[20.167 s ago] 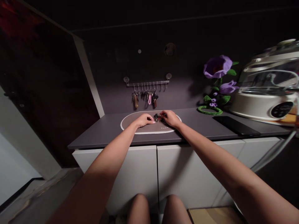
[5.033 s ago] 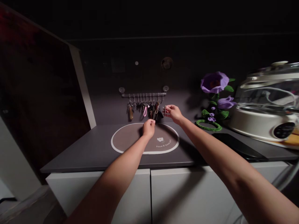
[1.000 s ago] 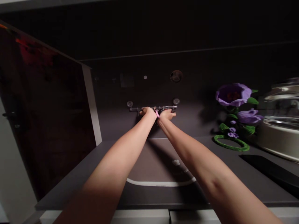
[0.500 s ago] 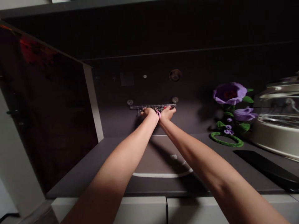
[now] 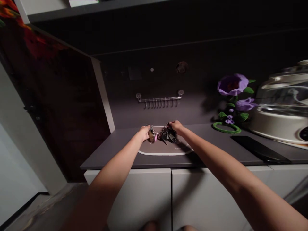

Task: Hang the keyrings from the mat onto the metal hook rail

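Observation:
A bunch of keys and keyrings [image 5: 168, 135], with a pink piece among them, is at the brown mat [image 5: 151, 148] on the grey counter. My left hand [image 5: 144, 132] is at the left end of the bunch, its fingers closed on the keyrings. At the right end, my right hand [image 5: 177, 126] pinches something dark by the black keys. On the wall above, a clear rack [image 5: 160, 99] with several small hooks hangs between two round suction mounts, and nothing is on its hooks.
Purple flowers with a green ring base [image 5: 226, 127] stand at the right. Beside them are a flat black object [image 5: 260, 149] and a cream appliance with a clear lid [image 5: 281, 122]. An upper shelf [image 5: 96, 12] overhangs the counter; white cabinet doors [image 5: 144, 192] are below.
Both hands have come down from the wall rack to the mat and moved apart, bringing the keys with them. The rack's hooks are now uncovered. The view has shifted, showing more of the cabinet and floor.

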Tool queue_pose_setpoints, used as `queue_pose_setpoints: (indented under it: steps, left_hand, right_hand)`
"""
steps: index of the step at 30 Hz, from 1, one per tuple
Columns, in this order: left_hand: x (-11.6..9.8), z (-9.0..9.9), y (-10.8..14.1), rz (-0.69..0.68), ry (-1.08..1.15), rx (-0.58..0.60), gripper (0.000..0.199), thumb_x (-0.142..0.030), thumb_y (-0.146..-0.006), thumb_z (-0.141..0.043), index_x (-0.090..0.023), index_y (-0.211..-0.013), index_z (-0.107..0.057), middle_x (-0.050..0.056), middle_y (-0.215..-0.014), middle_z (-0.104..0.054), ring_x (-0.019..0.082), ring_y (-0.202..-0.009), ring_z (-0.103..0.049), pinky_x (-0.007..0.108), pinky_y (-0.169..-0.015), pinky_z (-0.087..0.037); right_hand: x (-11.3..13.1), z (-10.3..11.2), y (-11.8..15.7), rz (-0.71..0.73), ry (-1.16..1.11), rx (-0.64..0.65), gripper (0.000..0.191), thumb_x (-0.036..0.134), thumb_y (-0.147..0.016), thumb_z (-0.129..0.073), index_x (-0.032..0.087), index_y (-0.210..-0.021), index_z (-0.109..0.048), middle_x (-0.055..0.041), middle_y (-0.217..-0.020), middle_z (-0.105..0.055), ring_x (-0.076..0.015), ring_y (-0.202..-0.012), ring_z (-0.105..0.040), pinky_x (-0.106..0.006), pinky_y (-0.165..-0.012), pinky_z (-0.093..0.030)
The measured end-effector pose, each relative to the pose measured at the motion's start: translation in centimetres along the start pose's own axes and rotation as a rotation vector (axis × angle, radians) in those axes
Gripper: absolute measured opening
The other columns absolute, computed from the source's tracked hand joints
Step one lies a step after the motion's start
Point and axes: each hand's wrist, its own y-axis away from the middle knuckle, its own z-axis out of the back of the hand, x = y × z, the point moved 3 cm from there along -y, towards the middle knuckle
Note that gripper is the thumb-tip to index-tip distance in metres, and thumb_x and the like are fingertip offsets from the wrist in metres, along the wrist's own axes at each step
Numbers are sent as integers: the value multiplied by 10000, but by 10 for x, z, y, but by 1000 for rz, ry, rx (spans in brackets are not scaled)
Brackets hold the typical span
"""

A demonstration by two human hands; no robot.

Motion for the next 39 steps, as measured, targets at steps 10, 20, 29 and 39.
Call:
queue_pose_setpoints:
  steps: [10, 20, 29, 39]
  left_hand:
    - [-24, 48, 16, -600, -910, 220, 321, 44, -524, -553, -205, -691, -667, 32, -834, -666, 205, -886, -574, 325, -917, -373]
    - [-60, 25, 75, -545, -819, 457, 168, -297, -577, -715, -169, -634, -622, 28, -661, -629, 133, -617, -537, 240, -620, -420]
    - [-10, 26, 79, -75, -399, 624, 620, -747, -680, -274, -199, -399, -203, -43, -331, -178, 46, -308, -191, 216, -354, -176]
    - [7, 36, 71, -41, -338, 608, 626, -779, -654, -249, -205, -414, -189, -47, -324, -159, 45, -301, -158, 211, -354, -118]
  right_hand:
    - [-31, 56, 32, -20, -5, 111, 270, 59, -618, -535, 122, -843, -670, -76, -843, -680, -149, -751, -595, -273, -783, -438]
    - [52, 24, 81, 198, 90, 507, 161, 247, -609, -667, 155, -741, -672, -48, -762, -665, -156, -699, -571, -287, -716, -445]
    - [36, -22, 107, -116, -576, 883, 649, 759, -710, -90, 198, -407, -211, 52, -351, -196, -50, -328, -175, -187, -337, -179]
    - [23, -25, 111, -133, -718, 825, 632, 774, -692, -74, 205, -424, -145, 62, -343, -148, -45, -324, -120, -182, -327, -128]
